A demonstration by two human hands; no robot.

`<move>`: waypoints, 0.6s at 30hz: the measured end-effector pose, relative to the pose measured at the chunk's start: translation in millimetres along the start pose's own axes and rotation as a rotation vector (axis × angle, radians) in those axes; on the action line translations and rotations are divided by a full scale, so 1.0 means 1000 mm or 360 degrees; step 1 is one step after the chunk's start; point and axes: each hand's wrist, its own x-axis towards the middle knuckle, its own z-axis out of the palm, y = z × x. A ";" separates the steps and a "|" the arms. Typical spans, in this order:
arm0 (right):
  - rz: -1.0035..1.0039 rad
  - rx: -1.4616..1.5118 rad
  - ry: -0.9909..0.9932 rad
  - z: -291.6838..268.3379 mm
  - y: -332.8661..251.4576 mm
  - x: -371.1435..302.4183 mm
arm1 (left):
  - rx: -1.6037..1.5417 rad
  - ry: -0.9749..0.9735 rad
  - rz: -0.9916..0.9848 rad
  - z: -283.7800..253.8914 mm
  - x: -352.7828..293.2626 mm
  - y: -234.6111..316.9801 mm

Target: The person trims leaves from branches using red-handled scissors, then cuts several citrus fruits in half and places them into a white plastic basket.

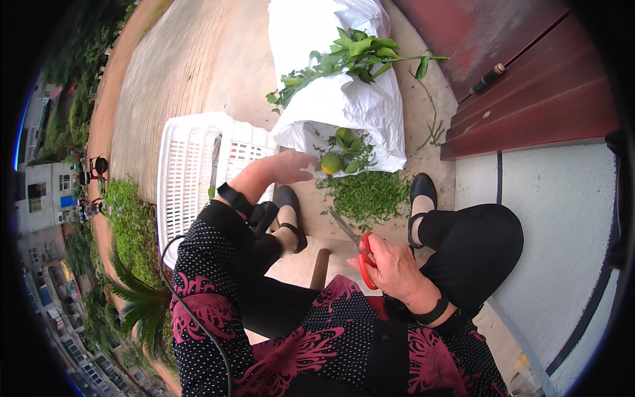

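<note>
My right hand (398, 270) is closed round the red handles of a pair of scissors (344, 226). Their metal blades point away from me, to the left, beside a heap of cut green leaves (370, 197) on the ground. Stretched out over the heap's left side, my left hand (291, 167) has its fingers extended toward a green-yellow citrus fruit (331, 163); whether the fingertips touch it I cannot tell. The fruit lies with some leaves at the mouth of a white woven sack (360, 99). Across the sack rests a leafy green branch (357, 54).
White plastic baskets (188, 155) stand to the left, by my left arm. At the right is a dark red door (536, 92) with a handle, above a pale step (529, 198). A thin bare twig (431, 109) lies right of the sack. My black shoes (423, 188) flank the leaf heap.
</note>
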 end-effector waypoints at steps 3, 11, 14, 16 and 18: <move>0.0096 -0.0052 -0.0025 -0.010 0.005 0.002 | -0.0030 0.0497 0.0137 0.037 0.084 -0.006; 0.0201 -0.0039 0.0035 -0.033 0.022 0.022 | 0.0349 0.0890 -0.0356 0.049 0.234 -0.066; 0.0284 -0.0049 -0.0016 -0.040 0.028 0.031 | 0.0334 0.0858 -0.0525 0.032 0.251 -0.082; 0.0328 0.0024 -0.0016 -0.042 0.033 0.037 | 0.0321 0.0849 -0.0580 0.024 0.259 -0.087; 0.0382 0.0092 -0.0003 -0.043 0.037 0.043 | 0.0304 0.0839 -0.0615 0.020 0.264 -0.092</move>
